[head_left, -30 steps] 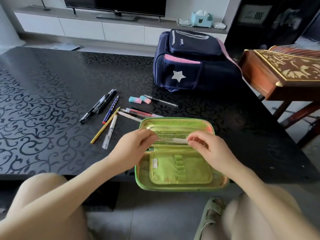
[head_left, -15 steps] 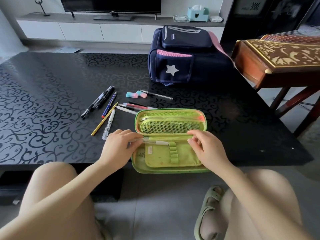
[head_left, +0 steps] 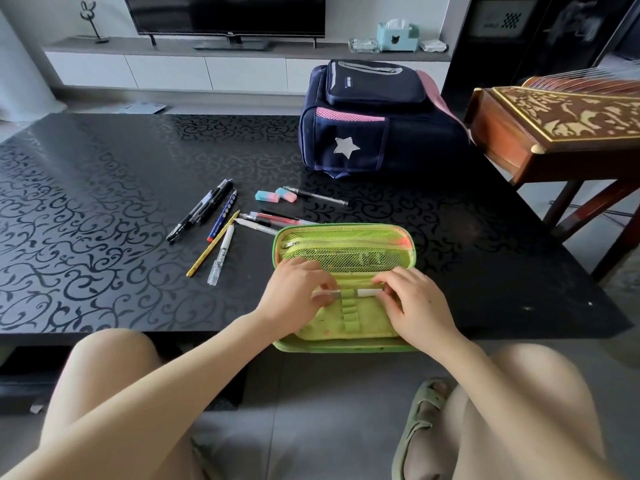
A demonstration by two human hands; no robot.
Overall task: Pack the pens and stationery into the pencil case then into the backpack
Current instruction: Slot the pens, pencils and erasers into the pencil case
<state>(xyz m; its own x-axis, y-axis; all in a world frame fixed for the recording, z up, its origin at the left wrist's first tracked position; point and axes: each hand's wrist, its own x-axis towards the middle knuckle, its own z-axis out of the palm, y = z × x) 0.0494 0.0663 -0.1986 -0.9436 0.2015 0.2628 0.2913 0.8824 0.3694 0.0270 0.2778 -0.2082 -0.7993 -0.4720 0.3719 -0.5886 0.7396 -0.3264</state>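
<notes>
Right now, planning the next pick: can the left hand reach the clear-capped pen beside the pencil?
Probably yes: the clear-capped pen lies uncovered left of the pencil case, but the left hand must release the white pen.

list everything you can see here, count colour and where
pencil case: 1, green, open at table's near edge
white pen: 1, white, through case's top elastic loop
loose pens and pencils: about 9, mixed, table left of case
erasers: 2, pink-blue, table beyond the pens
backpack: 1, navy and pink, table's far side
table: 1, black patterned
left hand: 1, fingers pinch pen's left end
right hand: 1, fingers hold pen's right end
</notes>
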